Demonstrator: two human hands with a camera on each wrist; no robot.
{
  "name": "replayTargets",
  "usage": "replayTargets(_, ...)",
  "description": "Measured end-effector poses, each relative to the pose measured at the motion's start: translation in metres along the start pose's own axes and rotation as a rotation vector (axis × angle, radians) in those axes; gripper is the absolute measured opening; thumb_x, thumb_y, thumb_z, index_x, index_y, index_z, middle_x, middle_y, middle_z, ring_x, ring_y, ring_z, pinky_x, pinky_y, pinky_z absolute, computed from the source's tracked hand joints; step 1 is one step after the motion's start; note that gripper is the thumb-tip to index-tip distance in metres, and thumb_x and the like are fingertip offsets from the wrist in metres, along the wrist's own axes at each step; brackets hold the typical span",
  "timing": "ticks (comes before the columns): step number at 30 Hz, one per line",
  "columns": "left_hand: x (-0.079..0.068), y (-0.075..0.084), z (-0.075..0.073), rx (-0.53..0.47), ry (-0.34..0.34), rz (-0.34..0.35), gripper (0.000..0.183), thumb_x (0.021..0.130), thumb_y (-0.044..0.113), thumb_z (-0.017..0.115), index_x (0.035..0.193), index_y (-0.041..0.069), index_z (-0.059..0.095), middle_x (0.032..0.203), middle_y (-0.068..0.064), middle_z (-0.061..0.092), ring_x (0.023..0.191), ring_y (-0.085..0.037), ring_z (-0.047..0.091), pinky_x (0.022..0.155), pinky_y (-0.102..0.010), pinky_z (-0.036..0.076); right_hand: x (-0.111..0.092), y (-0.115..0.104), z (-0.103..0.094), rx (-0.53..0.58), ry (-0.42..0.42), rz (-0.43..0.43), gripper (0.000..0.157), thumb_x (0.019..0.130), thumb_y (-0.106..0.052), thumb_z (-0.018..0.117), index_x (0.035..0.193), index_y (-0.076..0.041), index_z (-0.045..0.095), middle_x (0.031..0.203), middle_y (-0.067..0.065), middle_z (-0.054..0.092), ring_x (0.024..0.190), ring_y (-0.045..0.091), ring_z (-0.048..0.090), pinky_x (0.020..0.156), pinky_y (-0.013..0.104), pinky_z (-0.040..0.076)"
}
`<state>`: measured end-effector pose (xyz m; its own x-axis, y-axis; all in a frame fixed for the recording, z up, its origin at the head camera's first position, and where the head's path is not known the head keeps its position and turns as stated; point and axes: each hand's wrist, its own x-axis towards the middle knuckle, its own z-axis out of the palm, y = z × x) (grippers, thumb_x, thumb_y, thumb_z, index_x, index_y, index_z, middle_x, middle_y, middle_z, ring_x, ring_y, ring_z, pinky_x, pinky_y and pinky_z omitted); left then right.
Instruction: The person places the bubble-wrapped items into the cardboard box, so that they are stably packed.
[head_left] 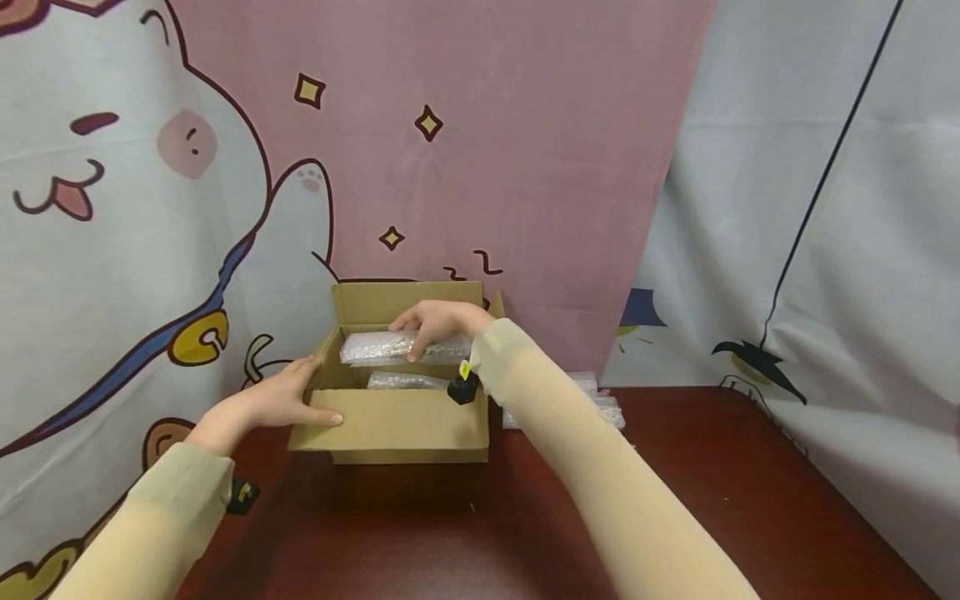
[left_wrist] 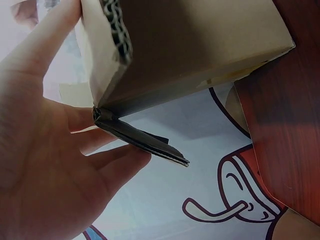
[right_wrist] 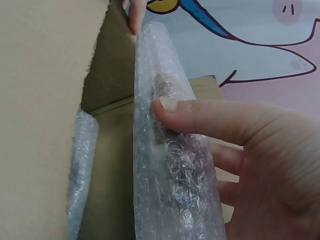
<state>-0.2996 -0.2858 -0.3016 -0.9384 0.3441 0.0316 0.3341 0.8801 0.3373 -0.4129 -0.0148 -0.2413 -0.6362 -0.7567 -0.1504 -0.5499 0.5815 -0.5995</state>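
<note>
An open cardboard box [head_left: 401, 421] stands on the table with its flaps spread. My left hand [head_left: 277, 396] grips its front left corner, the thumb over the front flap [left_wrist: 100, 50] and the fingers against the side flap [left_wrist: 145, 139]. In my right hand [head_left: 438, 323] is a long bubble-wrapped package [head_left: 371, 346], pinched between thumb and fingers at the box's mouth. The right wrist view shows the thumb pressing the near face of this package [right_wrist: 175, 165]. Another bubble-wrapped package [head_left: 405, 381] lies lower inside the box. What the wrapping covers cannot be made out.
More bubble-wrapped packages [head_left: 600, 400] lie right of the box, partly behind my right sleeve. The dark red table [head_left: 720, 492] reaches to the right. A printed cloth [head_left: 540, 167] hangs close behind the box and along the left side.
</note>
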Motion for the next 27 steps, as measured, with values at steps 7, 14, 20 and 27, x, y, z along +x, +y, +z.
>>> replayTargets(7, 0.002, -0.001, 0.001, 0.005, 0.008, 0.006, 0.115, 0.077, 0.057, 0.074, 0.146, -0.016, 0.018, 0.147, -0.041, 0.018, 0.135, -0.055, 0.021, 0.105, -0.065, 0.025, 0.005, 0.004, 0.008, 0.026, -0.012, 0.042, 0.064, 0.082, -0.007, 0.076, 0.141, -0.018, 0.053, 0.147, 0.011, 0.044, 0.134, 0.025, 0.041, 0.105, 0.037, 0.039)
replayTargets(14, 0.001, -0.001, 0.001, 0.011, 0.012, 0.004, 0.115, 0.077, 0.058, 0.074, 0.146, -0.016, 0.019, 0.148, -0.041, 0.018, 0.135, -0.055, 0.021, 0.105, -0.065, 0.025, 0.009, 0.012, 0.018, 0.044, -0.058, 0.059, 0.064, 0.082, -0.008, 0.076, 0.141, -0.018, 0.053, 0.146, 0.011, 0.045, 0.133, 0.024, 0.042, 0.105, 0.035, 0.038)
replayTargets(20, 0.001, -0.001, 0.001, 0.01, 0.011, 0.0, 0.116, 0.077, 0.058, 0.074, 0.146, -0.017, 0.018, 0.147, -0.041, 0.018, 0.135, -0.056, 0.02, 0.105, -0.065, 0.024, 0.015, 0.021, 0.028, 0.041, -0.095, 0.067, 0.065, 0.083, -0.009, 0.076, 0.142, -0.019, 0.051, 0.146, 0.012, 0.045, 0.133, 0.024, 0.042, 0.104, 0.035, 0.039)
replayTargets(27, 0.002, -0.002, 0.002, 0.011, 0.007, -0.013, 0.117, 0.076, 0.059, 0.074, 0.147, -0.016, 0.017, 0.148, -0.041, 0.017, 0.135, -0.056, 0.02, 0.105, -0.065, 0.025, 0.018, 0.022, 0.03, -0.012, -0.111, 0.082, 0.064, 0.085, -0.013, 0.076, 0.143, -0.021, 0.051, 0.146, 0.009, 0.046, 0.134, 0.023, 0.042, 0.105, 0.035, 0.038)
